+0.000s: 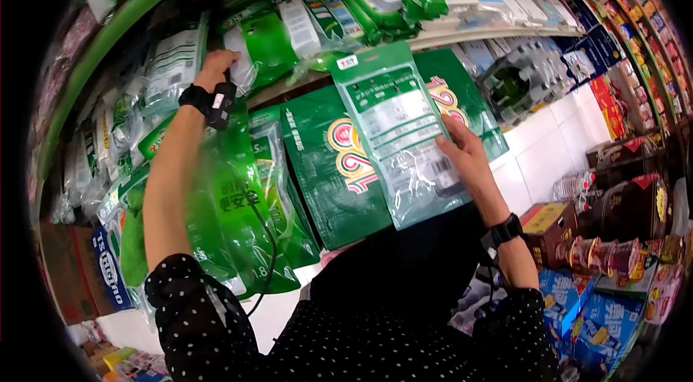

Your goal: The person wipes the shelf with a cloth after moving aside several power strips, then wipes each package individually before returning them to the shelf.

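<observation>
Polka-dotted sleeves [195, 310] are filling the bottom of the head view (both arms are rising out of them). The right hand [465, 154] is holding a clear packet [393, 133] with a green header by its right edge, fingers lying flat on its face. The packet is hanging in front of big green bags [332, 180] under the shelf [462, 35]. The left hand [216, 68], wearing a black wrist strap [209, 102], is sitting high against a hanging white-and-green packet [249, 50]. Its fingers are hiding, so I cannot tell its grip.

R hand [465, 158] – clear pouch [401, 136]
</observation>
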The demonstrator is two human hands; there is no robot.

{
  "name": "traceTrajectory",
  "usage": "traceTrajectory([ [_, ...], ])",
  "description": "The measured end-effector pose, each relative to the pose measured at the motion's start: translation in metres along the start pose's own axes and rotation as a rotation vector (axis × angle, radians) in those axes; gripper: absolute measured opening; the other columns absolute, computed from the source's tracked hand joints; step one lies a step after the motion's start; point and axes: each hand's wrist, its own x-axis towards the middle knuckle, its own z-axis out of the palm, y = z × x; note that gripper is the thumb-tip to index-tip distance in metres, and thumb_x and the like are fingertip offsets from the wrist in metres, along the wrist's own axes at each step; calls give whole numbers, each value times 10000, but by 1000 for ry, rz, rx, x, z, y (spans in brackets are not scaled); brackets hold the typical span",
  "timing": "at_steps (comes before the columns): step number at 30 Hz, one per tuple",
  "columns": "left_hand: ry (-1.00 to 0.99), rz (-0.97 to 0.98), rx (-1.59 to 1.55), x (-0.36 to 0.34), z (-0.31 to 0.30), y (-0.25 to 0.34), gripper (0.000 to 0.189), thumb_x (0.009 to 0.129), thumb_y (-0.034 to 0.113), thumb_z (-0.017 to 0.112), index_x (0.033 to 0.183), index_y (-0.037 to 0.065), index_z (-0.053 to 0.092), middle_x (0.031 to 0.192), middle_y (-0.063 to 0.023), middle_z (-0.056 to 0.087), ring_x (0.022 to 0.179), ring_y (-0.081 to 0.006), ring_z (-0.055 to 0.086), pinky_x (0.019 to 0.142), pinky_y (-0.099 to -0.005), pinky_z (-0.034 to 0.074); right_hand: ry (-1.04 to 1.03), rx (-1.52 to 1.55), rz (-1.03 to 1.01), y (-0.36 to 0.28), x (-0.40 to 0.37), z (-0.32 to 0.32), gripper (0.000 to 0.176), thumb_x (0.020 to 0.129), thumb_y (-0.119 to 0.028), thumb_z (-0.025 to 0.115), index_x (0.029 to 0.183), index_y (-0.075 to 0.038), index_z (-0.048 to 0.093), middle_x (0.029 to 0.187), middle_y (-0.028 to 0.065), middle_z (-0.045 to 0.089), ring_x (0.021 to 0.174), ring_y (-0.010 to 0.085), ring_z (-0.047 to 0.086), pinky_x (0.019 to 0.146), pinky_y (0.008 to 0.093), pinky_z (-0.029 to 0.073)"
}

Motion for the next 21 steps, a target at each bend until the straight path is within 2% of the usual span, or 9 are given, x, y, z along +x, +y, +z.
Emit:
traceTrajectory([
  [3,407,-805,-448,24,56,-22,466,773,166,666,1212,46,567,1106,-190,612,1018,-326,586,855,-336,461,-9,-59,-12,-1,3,-3,477,828,-68,652,1261,47,488,1155,126,597,1064,171,542,909,295,416],
  [4,718,-1072,-649,30,14,49,453,807,150,647,1235,40,549,1108,-161,615,1034,-277,577,869,-314,452,5,-80,4,0,4,-4,487,819,-73,665,1256,50,489,1150,131,598,1048,172,551,893,294,429],
  [6,686,-746,-966,26,-43,133,436,851,123,597,1272,40,519,1174,-89,575,1038,-196,545,886,-300,429,8,-74,66,0,6,-5,500,805,-81,683,1245,57,491,1140,139,599,1008,171,573,845,289,459],
  [8,413,-450,-1230,16,-76,209,438,866,109,590,1289,48,496,1172,-59,581,1055,-150,541,878,-273,436,-22,-26,148,-4,12,-6,503,797,-88,695,1232,66,492,1131,144,600,960,168,597,783,281,491],
  [10,-5,-327,-1517,-1,-87,276,459,881,163,618,1306,57,480,1143,-33,586,1038,-115,538,892,-271,439,-124,32,147,0,19,-6,419,803,-76,688,1166,66,534,1049,123,632,858,161,633,706,273,515],
  [12,-316,-398,-1759,-17,-69,325,493,888,220,633,1322,62,461,1123,-24,573,1012,-113,534,889,-273,445,-217,181,291,-8,20,-2,382,804,-68,684,1138,63,552,1002,111,650,829,160,640,705,273,517],
  [14,-466,-526,-1688,-28,-59,355,555,892,280,638,1353,62,417,1168,-35,535,1049,-120,524,906,-284,446,-206,214,275,-8,17,4,341,803,-53,675,1108,56,568,948,104,668,805,158,646,707,273,521],
  [17,-427,-453,-1622,-34,-52,374,614,889,321,640,1381,75,369,1231,-73,489,1077,-159,518,915,-316,454,-110,248,261,-31,-1,16,371,800,-55,673,1131,56,547,971,116,660,831,171,645,716,286,524],
  [21,-424,-632,-2066,-25,-86,380,652,880,423,621,1385,109,354,1245,-130,470,1098,-264,512,917,-412,471,-39,255,83,-53,-18,37,443,809,-114,693,1194,17,517,976,85,587,816,154,610,705,276,502],
])
